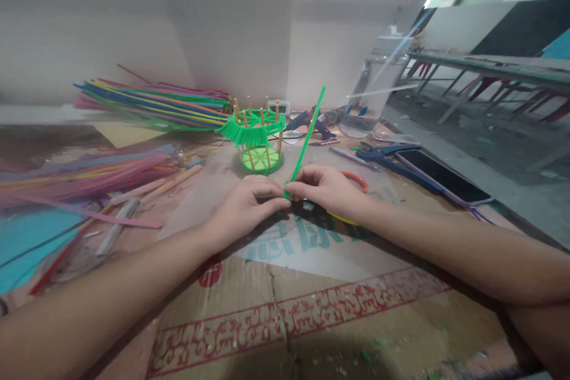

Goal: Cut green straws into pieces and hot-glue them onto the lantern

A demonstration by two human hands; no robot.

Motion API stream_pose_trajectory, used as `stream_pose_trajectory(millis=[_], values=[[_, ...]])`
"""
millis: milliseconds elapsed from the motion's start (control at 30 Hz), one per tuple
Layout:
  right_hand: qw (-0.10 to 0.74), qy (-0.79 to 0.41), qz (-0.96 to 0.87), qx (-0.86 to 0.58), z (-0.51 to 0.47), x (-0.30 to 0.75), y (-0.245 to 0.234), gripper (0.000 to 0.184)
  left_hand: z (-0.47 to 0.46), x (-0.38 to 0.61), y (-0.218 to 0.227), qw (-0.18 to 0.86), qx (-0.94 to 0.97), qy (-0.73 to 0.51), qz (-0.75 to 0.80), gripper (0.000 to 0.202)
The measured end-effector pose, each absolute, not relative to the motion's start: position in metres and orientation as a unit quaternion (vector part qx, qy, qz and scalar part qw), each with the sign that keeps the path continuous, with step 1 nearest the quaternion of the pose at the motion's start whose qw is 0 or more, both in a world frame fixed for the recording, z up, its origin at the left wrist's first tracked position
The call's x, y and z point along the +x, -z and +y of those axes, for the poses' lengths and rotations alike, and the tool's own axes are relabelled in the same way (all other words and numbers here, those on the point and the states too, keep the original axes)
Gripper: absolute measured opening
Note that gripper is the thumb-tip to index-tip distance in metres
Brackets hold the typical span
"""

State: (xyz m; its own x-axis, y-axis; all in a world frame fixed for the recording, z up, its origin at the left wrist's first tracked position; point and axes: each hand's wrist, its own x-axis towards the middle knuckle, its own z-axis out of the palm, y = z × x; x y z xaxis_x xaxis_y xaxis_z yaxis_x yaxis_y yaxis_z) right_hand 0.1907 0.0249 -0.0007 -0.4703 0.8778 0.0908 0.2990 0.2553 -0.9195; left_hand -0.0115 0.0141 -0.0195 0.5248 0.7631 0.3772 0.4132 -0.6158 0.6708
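A bright green pipe cleaner [309, 135] slants up and to the right from between my hands. My right hand [327, 187] pinches it near its lower end. My left hand [260, 202] is closed too, thumb and fingertips meeting at the pipe cleaner's bottom end, where a short bend shows. Just beyond my hands stands a small round frame of wooden sticks [279, 139], with a green base and a fringe of green pipe cleaners [249, 132] around its upper part. Beneath my right wrist, scissors with a red and yellow handle [356, 179] are partly hidden.
Bundled coloured pipe cleaners [155, 104] lie at the back left, with pink strips [133, 172] nearer. Right of my hands are blue-handled pliers [401, 166], a phone [445, 178] and a pen [351, 157]. A glue gun [318, 124] lies behind. A translucent sheet [249, 243] covers part of the tabletop.
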Motion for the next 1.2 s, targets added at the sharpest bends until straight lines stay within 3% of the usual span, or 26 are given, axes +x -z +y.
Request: stream_pose_trajectory(millis=[433, 600, 767, 1200], values=[[0.328, -0.425, -0.739, -0.408, 0.0225, 0.1906, 0.0005, 0.024, 0.0119, -0.0094, 0.0158, 0.253, 0.842, -0.334, 0.340, 0.015], [0.329, -0.440, -0.736, -0.394, 0.0243, 0.1918, 0.0028, 0.023, 0.0124, -0.0103, 0.0143, 0.254, 0.849, -0.325, 0.330, 0.037], [0.338, -0.462, -0.723, -0.387, 0.0254, 0.1911, 0.0048, 0.027, 0.0134, -0.0101, 0.0142, 0.258, 0.853, -0.308, 0.334, 0.042], [0.321, -0.458, -0.737, -0.379, 0.0249, 0.1911, 0.0034, 0.028, 0.0125, -0.0086, 0.0146, 0.227, 0.862, -0.319, 0.323, 0.028]])
